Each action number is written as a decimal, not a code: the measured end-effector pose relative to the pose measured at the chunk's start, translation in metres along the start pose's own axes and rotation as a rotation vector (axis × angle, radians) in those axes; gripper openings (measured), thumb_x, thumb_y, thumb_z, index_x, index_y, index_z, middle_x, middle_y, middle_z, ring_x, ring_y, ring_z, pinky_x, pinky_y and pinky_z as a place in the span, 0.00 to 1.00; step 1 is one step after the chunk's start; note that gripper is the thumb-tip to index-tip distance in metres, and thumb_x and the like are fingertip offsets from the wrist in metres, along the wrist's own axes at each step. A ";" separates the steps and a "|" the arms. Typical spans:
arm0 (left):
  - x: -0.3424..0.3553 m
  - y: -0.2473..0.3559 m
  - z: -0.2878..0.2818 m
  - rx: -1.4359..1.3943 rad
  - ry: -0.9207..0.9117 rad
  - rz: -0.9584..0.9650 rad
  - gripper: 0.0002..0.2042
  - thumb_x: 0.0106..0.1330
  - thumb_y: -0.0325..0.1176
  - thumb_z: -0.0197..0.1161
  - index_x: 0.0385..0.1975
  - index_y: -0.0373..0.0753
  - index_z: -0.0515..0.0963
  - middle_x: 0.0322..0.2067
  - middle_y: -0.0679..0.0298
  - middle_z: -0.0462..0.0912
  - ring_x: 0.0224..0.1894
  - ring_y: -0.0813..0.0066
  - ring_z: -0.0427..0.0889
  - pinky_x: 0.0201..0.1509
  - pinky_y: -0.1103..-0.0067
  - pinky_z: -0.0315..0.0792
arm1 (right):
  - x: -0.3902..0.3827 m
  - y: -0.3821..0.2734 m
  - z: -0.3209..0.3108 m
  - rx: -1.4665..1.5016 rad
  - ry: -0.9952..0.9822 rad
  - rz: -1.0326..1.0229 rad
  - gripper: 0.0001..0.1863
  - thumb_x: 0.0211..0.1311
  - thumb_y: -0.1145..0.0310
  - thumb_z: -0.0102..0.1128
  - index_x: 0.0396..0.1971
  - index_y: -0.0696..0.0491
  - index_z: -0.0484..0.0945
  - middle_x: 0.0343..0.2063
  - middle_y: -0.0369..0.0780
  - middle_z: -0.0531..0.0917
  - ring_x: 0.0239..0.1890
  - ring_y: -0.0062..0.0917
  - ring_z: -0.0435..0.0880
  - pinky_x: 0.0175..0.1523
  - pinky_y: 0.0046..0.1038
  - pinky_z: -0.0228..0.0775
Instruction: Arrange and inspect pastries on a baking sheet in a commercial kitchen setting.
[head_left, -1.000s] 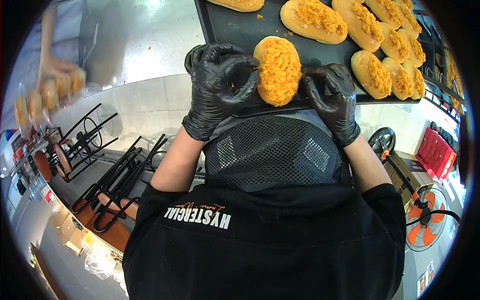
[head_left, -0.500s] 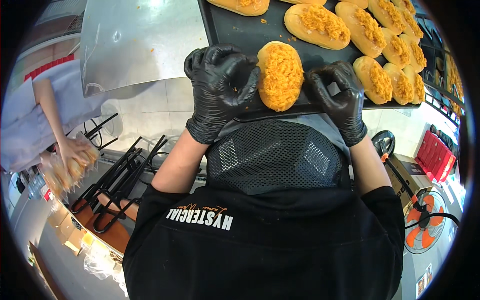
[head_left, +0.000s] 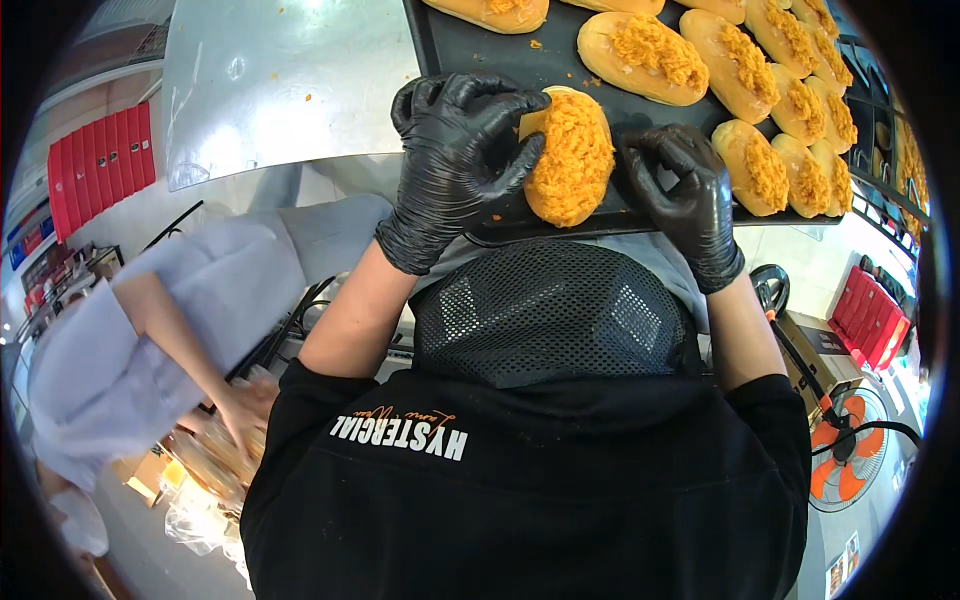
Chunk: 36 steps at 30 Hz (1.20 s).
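Note:
An oval bun (head_left: pixel 570 165) heaped with shredded orange topping lies on the black tray (head_left: pixel 485 60) in front of me. My left hand (head_left: pixel 450 170), in a black glove, is closed with index finger and thumb on the bun's upper left edge. My right hand (head_left: pixel 685 200), gloved the same way, is curled into a pinch just right of the bun, with nothing visible in it. Similar topped buns (head_left: pixel 645 60) fill the tray's top and right side.
A steel worktop (head_left: pixel 280 100) adjoins the tray's left. A co-worker in pale clothing (head_left: pixel 230 300) bends at the lower left, a hand (head_left: pixel 240 420) on bagged goods. Red boxes stand at left (head_left: pixel 100 165) and right (head_left: pixel 865 315); an orange fan (head_left: pixel 845 450) is lower right.
My left hand has moved right and up onto the bun's edge. My right hand has shifted slightly right. The co-worker has moved in from the far left and lowered the bagged goods.

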<state>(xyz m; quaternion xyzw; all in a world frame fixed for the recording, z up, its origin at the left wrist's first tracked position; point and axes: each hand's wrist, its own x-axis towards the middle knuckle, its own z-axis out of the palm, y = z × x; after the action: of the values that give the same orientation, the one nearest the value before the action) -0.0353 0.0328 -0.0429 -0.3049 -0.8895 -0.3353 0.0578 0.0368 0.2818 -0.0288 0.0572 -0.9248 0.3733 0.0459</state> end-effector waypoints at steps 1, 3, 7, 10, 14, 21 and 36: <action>0.001 -0.001 0.000 0.038 -0.017 0.018 0.16 0.55 0.43 0.70 0.45 0.52 0.85 0.43 0.68 0.79 0.46 0.68 0.74 0.60 0.66 0.60 | -0.001 -0.001 -0.001 -0.029 -0.036 -0.022 0.10 0.52 0.73 0.70 0.36 0.55 0.84 0.34 0.39 0.85 0.34 0.30 0.80 0.42 0.30 0.73; 0.002 -0.002 -0.001 0.072 -0.035 0.038 0.16 0.55 0.42 0.71 0.45 0.52 0.85 0.43 0.68 0.79 0.46 0.68 0.74 0.59 0.66 0.60 | -0.002 -0.004 -0.003 -0.058 -0.072 -0.041 0.10 0.52 0.73 0.70 0.36 0.54 0.84 0.34 0.39 0.85 0.34 0.31 0.80 0.42 0.30 0.73; 0.003 -0.009 -0.009 0.013 0.019 0.006 0.15 0.55 0.40 0.71 0.44 0.52 0.85 0.43 0.68 0.79 0.47 0.67 0.75 0.60 0.66 0.61 | -0.001 -0.009 -0.004 -0.104 -0.068 -0.064 0.10 0.50 0.73 0.70 0.34 0.54 0.84 0.32 0.39 0.85 0.32 0.31 0.80 0.41 0.31 0.73; 0.005 -0.002 -0.007 0.004 0.005 0.016 0.15 0.55 0.39 0.71 0.43 0.52 0.85 0.43 0.68 0.79 0.47 0.66 0.75 0.60 0.67 0.61 | -0.003 -0.007 -0.001 -0.144 -0.090 -0.076 0.10 0.49 0.73 0.70 0.34 0.54 0.84 0.32 0.39 0.85 0.32 0.31 0.80 0.41 0.31 0.74; 0.007 0.002 -0.004 -0.007 0.006 0.020 0.14 0.55 0.39 0.71 0.42 0.52 0.85 0.43 0.69 0.79 0.47 0.66 0.75 0.60 0.67 0.61 | -0.006 -0.001 0.000 -0.147 -0.096 -0.073 0.10 0.48 0.73 0.70 0.34 0.54 0.83 0.31 0.38 0.85 0.31 0.30 0.80 0.42 0.30 0.74; 0.004 -0.004 -0.001 -0.018 0.030 0.000 0.14 0.55 0.41 0.72 0.41 0.52 0.85 0.43 0.69 0.79 0.48 0.66 0.74 0.61 0.64 0.60 | -0.006 -0.005 -0.011 0.036 -0.010 0.022 0.11 0.47 0.73 0.71 0.34 0.55 0.83 0.30 0.38 0.84 0.31 0.28 0.80 0.41 0.29 0.75; 0.020 0.023 0.000 -0.079 -0.025 0.021 0.15 0.52 0.34 0.73 0.42 0.50 0.86 0.45 0.67 0.80 0.51 0.66 0.74 0.61 0.68 0.64 | 0.003 -0.025 -0.011 0.222 -0.008 0.068 0.11 0.49 0.74 0.70 0.34 0.56 0.82 0.30 0.38 0.83 0.31 0.27 0.79 0.41 0.28 0.74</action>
<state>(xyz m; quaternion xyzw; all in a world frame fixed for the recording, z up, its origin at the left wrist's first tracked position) -0.0374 0.0567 -0.0239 -0.3204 -0.8730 -0.3657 0.0383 0.0382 0.2714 -0.0030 0.0318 -0.8793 0.4747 0.0230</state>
